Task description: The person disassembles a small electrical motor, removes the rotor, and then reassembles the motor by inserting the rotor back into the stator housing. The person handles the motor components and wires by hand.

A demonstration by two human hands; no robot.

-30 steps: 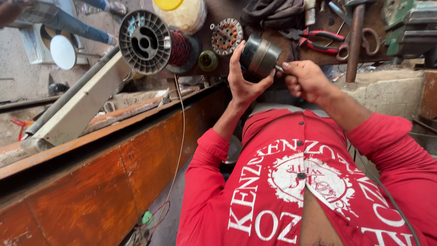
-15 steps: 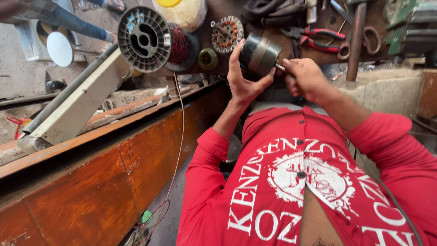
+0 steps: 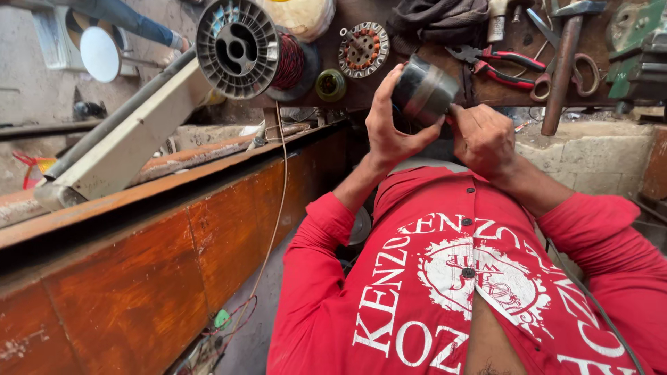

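Left hand: the left hand [image 3: 389,128] is cupped under and around the dark cylindrical part [image 3: 424,90], thumb up its near side, fingers spread along the far side; it carries the part's weight.
Right hand: the right hand [image 3: 486,139] is closed into a loose fist just right of the part, fingertips pinched against its right end; what it pinches is too small to tell.
Part's place: raised between both hands, in front of the chest and clear of the desk [image 3: 139,229].
Change: against the frames of the last second almost nothing has shifted. Both hands keep the same hold and the part sits at the same tilt; only the view has drifted a little.
Reading: judged from that stillness, the work at the part's right end is fine and ongoing, not a regrasp.
Beyond the hands: red-handled pliers [image 3: 504,66] and a hammer [image 3: 563,62] lie on the desk just past the right hand.
Left of the left hand: a round stator core [image 3: 363,48], then a grey spool of copper wire [image 3: 250,48]; a thin wire [image 3: 278,208] hangs down from there.
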